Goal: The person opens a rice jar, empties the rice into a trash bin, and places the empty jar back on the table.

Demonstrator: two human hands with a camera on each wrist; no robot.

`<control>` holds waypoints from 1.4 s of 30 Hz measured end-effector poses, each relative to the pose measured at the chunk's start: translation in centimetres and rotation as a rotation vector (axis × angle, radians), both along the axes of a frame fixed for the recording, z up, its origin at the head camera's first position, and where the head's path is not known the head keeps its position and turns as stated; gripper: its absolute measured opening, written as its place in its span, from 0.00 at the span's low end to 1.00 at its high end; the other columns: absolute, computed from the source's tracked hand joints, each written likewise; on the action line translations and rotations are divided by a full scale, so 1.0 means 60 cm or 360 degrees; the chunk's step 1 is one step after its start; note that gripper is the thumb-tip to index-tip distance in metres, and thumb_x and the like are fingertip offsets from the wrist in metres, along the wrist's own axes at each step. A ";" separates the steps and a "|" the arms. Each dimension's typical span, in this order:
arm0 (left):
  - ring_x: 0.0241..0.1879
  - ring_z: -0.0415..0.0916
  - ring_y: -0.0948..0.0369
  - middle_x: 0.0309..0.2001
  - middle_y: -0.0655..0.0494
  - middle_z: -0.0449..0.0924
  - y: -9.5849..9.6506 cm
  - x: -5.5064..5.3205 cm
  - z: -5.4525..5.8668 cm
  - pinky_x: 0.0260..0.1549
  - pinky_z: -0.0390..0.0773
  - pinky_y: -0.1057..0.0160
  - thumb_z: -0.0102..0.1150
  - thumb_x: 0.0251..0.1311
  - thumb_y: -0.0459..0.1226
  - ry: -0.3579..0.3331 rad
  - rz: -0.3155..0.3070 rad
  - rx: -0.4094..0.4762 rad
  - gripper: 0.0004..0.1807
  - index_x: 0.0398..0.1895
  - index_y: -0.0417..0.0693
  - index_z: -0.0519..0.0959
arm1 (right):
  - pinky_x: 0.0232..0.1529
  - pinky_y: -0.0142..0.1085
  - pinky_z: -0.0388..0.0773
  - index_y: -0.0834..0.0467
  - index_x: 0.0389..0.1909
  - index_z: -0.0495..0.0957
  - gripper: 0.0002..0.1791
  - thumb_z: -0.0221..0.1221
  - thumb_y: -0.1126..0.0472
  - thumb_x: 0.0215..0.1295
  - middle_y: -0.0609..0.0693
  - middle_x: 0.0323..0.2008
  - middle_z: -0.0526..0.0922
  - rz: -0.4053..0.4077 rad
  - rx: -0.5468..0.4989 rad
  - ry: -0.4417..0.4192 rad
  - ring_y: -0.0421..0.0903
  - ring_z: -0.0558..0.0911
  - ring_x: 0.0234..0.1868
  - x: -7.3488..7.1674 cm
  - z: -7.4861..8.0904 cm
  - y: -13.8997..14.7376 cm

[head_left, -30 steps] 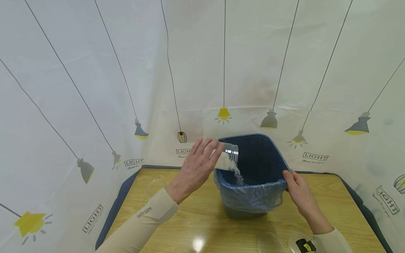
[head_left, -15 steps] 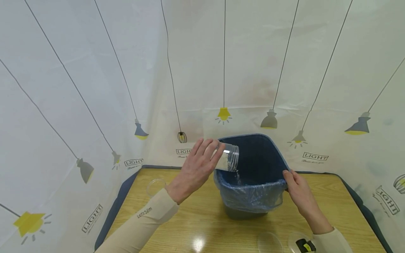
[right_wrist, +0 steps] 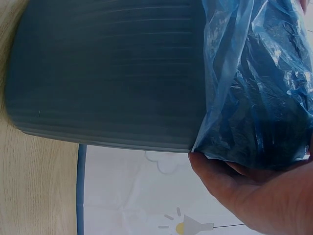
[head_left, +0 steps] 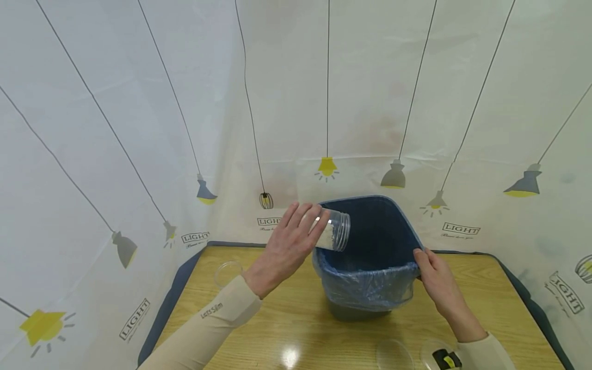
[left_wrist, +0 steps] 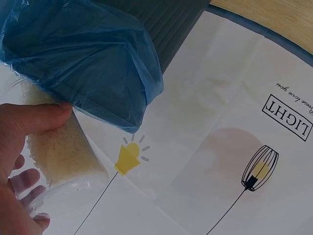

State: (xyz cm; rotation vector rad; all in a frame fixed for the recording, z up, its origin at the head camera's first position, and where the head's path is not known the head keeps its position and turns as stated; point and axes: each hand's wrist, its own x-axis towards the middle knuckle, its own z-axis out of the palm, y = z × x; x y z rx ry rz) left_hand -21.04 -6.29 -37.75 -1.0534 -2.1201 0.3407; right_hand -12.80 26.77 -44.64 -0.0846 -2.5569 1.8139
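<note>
My left hand [head_left: 289, 244] grips a clear plastic jar [head_left: 341, 232], tipped sideways with its threaded mouth over the left rim of a dark blue waste bin [head_left: 384, 226]. Pale grains that look like rice [left_wrist: 68, 152] lie inside the jar in the left wrist view, where my thumb presses its side. A blue plastic bag [head_left: 370, 288] lines the bin and hangs folded over its rim. On the right, my right hand [head_left: 441, 290] pinches the rim and bag, thumb on top and fingers beneath. The bottom of the bin's inside is too dark to make out.
On the wooden table [head_left: 296, 318], a clear round lid [head_left: 227, 273] lies at the left. Near the front edge are another clear disc [head_left: 394, 355] and a clear round container with a black and yellow item [head_left: 447, 359]. A lamp-printed sheet [head_left: 361, 103] walls the table.
Grains were streaming from the jar into the bin; the stream thinned and none is seen falling now. The jar has shifted very slightly right. My right hand has stayed put.
</note>
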 end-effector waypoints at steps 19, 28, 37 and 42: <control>0.69 0.65 0.48 0.66 0.47 0.70 0.001 0.001 -0.001 0.74 0.59 0.47 0.64 0.63 0.28 -0.0004 -0.0023 -0.0031 0.36 0.75 0.44 0.67 | 0.66 0.65 0.66 0.77 0.77 0.43 0.40 0.34 0.45 0.85 0.77 0.77 0.47 -0.0005 0.0013 -0.0009 0.71 0.53 0.76 0.001 0.002 0.000; 0.69 0.65 0.47 0.67 0.46 0.69 0.000 0.003 -0.003 0.74 0.59 0.48 0.62 0.65 0.27 0.0006 -0.0019 -0.0017 0.35 0.75 0.44 0.67 | 0.66 0.65 0.66 0.75 0.78 0.44 0.39 0.33 0.46 0.86 0.76 0.77 0.49 0.0008 -0.0006 -0.0021 0.71 0.54 0.76 -0.002 0.000 0.001; 0.68 0.65 0.47 0.67 0.45 0.68 -0.003 0.003 -0.002 0.74 0.59 0.48 0.62 0.63 0.27 -0.0019 -0.0014 0.0016 0.36 0.76 0.44 0.66 | 0.66 0.66 0.66 0.76 0.78 0.45 0.38 0.33 0.47 0.86 0.77 0.76 0.50 0.0015 -0.0007 -0.0003 0.71 0.54 0.76 -0.002 -0.001 0.001; 0.69 0.65 0.47 0.67 0.45 0.68 -0.002 0.004 0.001 0.75 0.57 0.48 0.62 0.64 0.27 -0.0021 -0.0009 0.0006 0.36 0.76 0.44 0.66 | 0.67 0.66 0.64 0.75 0.78 0.43 0.39 0.33 0.47 0.86 0.76 0.77 0.47 0.0023 -0.0014 -0.0021 0.72 0.51 0.77 -0.003 -0.001 0.002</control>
